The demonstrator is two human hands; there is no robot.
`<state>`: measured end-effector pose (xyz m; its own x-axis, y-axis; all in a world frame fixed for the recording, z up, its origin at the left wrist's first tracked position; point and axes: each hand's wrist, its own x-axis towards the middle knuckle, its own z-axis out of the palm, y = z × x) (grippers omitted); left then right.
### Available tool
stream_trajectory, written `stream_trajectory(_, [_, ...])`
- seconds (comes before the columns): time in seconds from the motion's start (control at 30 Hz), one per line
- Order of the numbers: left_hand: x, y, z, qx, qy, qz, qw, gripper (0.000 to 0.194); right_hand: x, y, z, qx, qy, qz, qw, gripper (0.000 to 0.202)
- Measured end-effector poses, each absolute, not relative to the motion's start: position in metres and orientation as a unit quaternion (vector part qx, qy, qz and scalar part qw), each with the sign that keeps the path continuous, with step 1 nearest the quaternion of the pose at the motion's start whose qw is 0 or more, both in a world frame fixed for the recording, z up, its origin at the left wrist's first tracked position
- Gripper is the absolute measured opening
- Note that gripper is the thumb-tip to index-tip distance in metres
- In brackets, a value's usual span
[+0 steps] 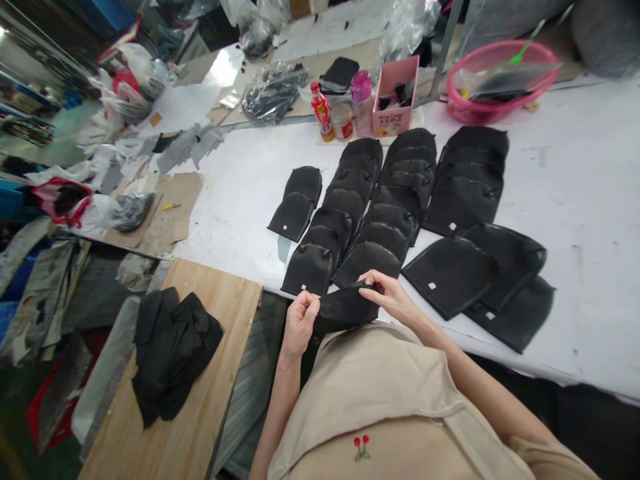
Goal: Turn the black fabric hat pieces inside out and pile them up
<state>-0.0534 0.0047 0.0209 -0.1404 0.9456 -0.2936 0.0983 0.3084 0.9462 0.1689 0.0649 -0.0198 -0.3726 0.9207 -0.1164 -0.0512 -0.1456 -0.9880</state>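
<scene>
1. Material stretches before the apron, beside the table.
2. Left hand and right hand: fingertips pinched on its opposite ends.
3. Even tension should help keep its edge straight.

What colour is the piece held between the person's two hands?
The held piece is black, as the head view shows.

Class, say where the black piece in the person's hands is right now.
The black piece is just below centre in the head view, between the left hand and right hand, beside the beige apron at the near edge of the white table.
</scene>
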Motion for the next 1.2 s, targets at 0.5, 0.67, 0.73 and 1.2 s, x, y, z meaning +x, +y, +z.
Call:
stream_trajectory(0.5, [-0.054, 0.005, 0.021, 0.436, 0.615, 0.409, 0.513, 0.03, 0.161, 0.061, -0.017, -0.463, -0.484, 0.617, 0.413, 0.027])
stream_trajectory(0.67, [-0.055, 0.004, 0.02, 0.436, 0.615, 0.408, 0.515, 0.029, 0.16, 0.06, -0.02, -0.477, -0.457, 0.623, 0.418, 0.032])
stream_trajectory(0.73, [-0.057, 0.004, 0.019, 0.436, 0.614, 0.408, 0.516, 0.029, 0.159, 0.06, -0.022, -0.483, -0.443, 0.63, 0.418, 0.033])
stream_trajectory(1.2, [-0.063, 0.003, 0.02, 0.451, 0.584, 0.397, 0.546, 0.028, 0.159, 0.06, -0.018, -0.507, -0.425, 0.649, 0.377, 0.032])
